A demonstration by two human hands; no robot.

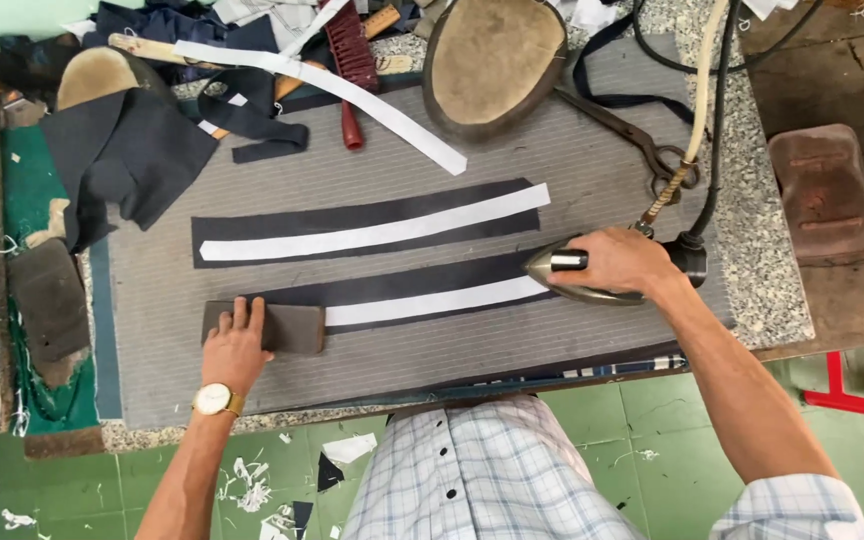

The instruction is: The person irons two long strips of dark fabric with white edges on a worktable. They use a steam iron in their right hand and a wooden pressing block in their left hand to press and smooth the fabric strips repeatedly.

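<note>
the right hand [620, 262] is wrapped around the handle of a brass iron [577, 277], which sits on the right end of the near dark strip [422, 283] with its white band. the left hand [235, 345] lies flat, fingers spread, pressing a dark block [287, 326] onto that strip's left end. a second strip [362, 222] lies just beyond on the grey striped pad [552, 170], scissors [642, 140] far right.

Head view, steeply downward, close over the ironing table [752, 250]

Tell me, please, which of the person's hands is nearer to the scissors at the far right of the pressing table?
Right. The right hand grips the iron just below the scissors; the left hand presses a dark block far across the table.
</note>
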